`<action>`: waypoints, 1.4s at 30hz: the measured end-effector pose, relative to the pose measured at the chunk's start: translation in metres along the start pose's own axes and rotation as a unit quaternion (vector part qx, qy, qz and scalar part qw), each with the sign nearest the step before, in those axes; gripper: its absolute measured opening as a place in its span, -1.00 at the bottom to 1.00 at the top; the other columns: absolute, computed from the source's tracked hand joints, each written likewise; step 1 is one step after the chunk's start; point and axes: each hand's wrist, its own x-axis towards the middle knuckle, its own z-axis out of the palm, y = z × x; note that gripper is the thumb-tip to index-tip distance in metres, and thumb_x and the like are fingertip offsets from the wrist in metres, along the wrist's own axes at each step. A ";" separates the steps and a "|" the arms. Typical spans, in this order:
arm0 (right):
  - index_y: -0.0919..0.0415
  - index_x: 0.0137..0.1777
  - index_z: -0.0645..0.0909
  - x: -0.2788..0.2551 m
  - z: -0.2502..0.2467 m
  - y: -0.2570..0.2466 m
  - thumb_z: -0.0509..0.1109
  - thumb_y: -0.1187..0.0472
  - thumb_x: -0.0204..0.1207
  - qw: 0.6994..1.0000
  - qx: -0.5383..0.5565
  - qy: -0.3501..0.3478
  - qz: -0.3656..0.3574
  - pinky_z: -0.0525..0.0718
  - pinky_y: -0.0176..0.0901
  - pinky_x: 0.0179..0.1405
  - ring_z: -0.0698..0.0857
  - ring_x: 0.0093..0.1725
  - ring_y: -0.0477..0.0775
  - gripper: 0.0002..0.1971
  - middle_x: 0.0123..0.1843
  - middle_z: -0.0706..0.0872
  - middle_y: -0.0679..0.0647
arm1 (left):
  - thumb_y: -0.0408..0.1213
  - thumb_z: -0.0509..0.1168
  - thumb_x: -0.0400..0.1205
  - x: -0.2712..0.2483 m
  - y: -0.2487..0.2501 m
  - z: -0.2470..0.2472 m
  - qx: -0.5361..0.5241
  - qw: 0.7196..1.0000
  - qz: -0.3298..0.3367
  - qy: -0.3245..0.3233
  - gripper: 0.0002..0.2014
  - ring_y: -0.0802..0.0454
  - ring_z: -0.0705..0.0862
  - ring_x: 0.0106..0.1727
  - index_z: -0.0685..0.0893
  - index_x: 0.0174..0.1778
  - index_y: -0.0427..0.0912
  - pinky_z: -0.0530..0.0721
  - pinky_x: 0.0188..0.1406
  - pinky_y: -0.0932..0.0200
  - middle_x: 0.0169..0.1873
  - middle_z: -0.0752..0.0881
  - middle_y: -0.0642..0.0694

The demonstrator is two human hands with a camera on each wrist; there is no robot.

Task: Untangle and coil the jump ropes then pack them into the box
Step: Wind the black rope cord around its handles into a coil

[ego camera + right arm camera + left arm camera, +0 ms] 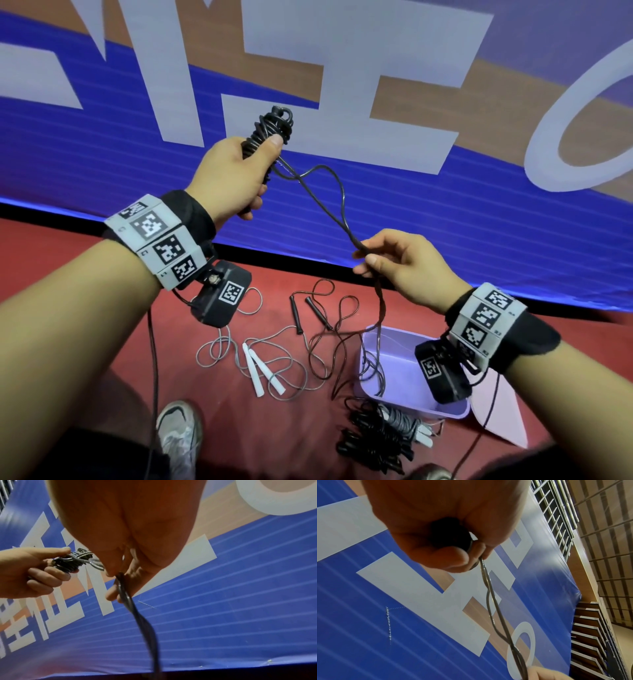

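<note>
The held jump rope (270,137) is black. The box (404,373), lower right, is lilac on a red floor (102,342). Loose ropes: one grey cord with white handles (262,371), one dark with black handles (301,315). The upper-frame banner (411,192) is blue with pale lettering and tan patches.

Glossy black cord (337,202); smooth lilac plastic box (404,346); matt red floor (102,342).

My left hand (233,174) is raised, fingers curled into a fist. My right hand (407,267) sits lower, nearer me, thumb and fingertips pinched.
</note>
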 end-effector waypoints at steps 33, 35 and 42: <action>0.06 0.06 0.75 0.013 -0.006 0.001 0.45 0.07 0.50 0.952 -0.294 -0.087 -0.019 0.68 -0.07 -0.06 0.72 -0.12 0.04 -0.82 -0.03 0.83 -0.07 | 0.16 0.18 0.57 -0.065 0.019 0.050 -0.030 0.840 -0.088 -0.535 -0.62 0.12 0.22 -0.71 0.50 -0.15 -0.13 0.28 -0.72 0.38 -0.62 0.32 -0.09; -0.21 0.02 0.72 0.015 -0.010 -0.001 0.40 -0.23 0.48 0.920 -0.380 -0.087 -0.029 0.69 -0.01 -0.11 0.72 -0.13 -0.01 -0.78 -0.16 0.81 -0.16 | 0.17 0.22 0.59 -0.067 0.013 0.054 0.067 0.810 -0.088 -0.576 -0.60 0.07 0.24 -0.69 0.48 -0.12 -0.15 0.29 -0.70 0.33 -0.62 0.36 -0.07; -0.09 0.11 0.71 0.018 -0.022 -0.024 0.27 -0.36 0.55 0.858 -0.504 0.050 -0.082 0.39 -0.12 -0.23 0.66 0.00 0.04 -0.58 -0.21 0.58 -0.21 | 0.31 0.26 0.59 -0.057 -0.005 0.062 0.395 0.801 -0.019 -0.449 -0.46 -0.05 0.54 -0.54 0.61 -0.16 -0.18 0.56 -0.47 0.15 -0.50 0.60 -0.04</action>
